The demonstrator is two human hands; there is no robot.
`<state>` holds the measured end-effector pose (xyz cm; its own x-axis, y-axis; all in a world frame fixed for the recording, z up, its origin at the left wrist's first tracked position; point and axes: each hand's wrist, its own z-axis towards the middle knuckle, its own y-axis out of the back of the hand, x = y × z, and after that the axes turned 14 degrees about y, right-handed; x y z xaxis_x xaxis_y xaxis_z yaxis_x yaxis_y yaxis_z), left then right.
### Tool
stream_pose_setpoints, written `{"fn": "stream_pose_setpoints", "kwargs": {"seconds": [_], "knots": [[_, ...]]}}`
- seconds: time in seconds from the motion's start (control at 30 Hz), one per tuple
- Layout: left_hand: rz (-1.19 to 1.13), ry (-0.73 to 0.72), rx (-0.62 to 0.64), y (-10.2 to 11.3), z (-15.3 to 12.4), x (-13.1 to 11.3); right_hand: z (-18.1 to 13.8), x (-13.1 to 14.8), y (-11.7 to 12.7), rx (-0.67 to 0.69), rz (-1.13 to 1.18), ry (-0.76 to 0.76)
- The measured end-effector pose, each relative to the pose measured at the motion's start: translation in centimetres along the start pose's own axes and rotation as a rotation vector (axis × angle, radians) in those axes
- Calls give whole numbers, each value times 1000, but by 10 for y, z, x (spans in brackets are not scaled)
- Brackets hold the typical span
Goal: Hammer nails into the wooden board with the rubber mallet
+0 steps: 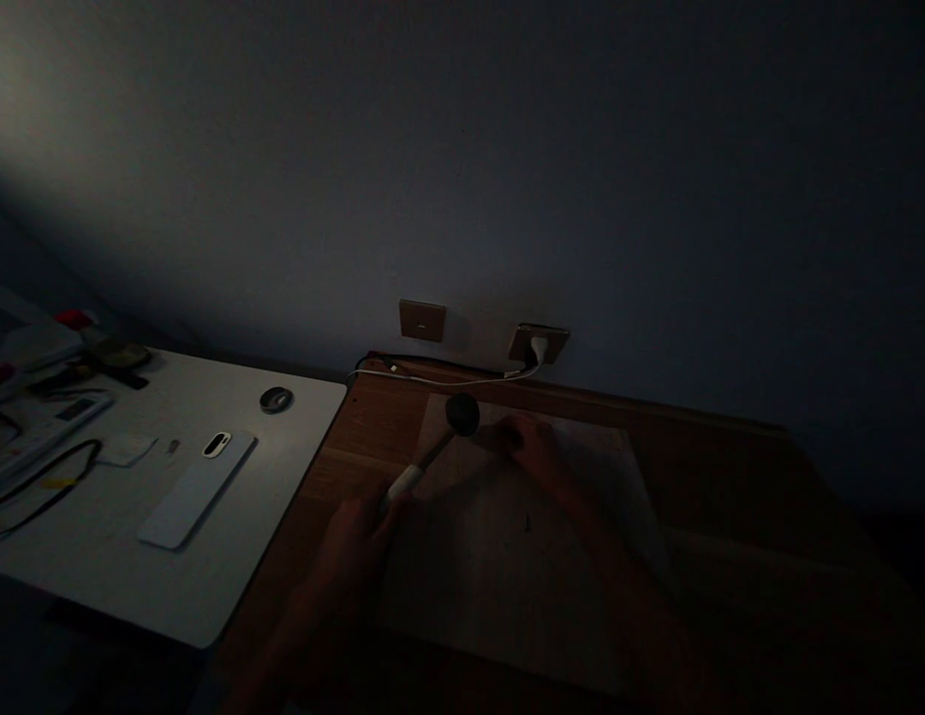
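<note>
The scene is very dark. My left hand (354, 541) is closed round the pale handle of a mallet (439, 442), whose dark round head hangs just above the far edge of a pale flat sheet (507, 556) on a brown wooden table (730, 477). My right hand (533, 442) rests on the sheet's far part, right beside the mallet head, fingers curled as if pinching something too small and dark to make out.
A white table (171, 586) adjoins at the left with a white phone (198, 487), a small round dark object (275, 399), cables and clutter. On the wall are a switch (422, 320) and a socket (538, 344) with a white plug and cable.
</note>
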<state>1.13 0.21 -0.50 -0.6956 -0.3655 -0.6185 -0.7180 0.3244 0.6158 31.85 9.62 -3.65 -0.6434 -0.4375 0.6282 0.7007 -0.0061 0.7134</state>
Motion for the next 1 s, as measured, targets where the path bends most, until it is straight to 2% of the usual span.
{"fn": "stream_pose_setpoints", "kwargs": {"seconds": [0.33,0.57,0.67,0.83,1.0], "knots": [[95,-26,26,-7,3,-18,-5,-1,-13,-77,-46,-68],[156,-76,-11,-13,5,-23,-6,-7,-18,-116,-37,-94],[202,-83,-28,-14,5,-31,-10,-10,-9,-137,-40,-102],[361,-55,-15,-15,6,-44,-28,-19,23,-178,-67,-126],[406,-70,2,-17,9,-45,-40,-22,44,-167,-74,-124]]}}
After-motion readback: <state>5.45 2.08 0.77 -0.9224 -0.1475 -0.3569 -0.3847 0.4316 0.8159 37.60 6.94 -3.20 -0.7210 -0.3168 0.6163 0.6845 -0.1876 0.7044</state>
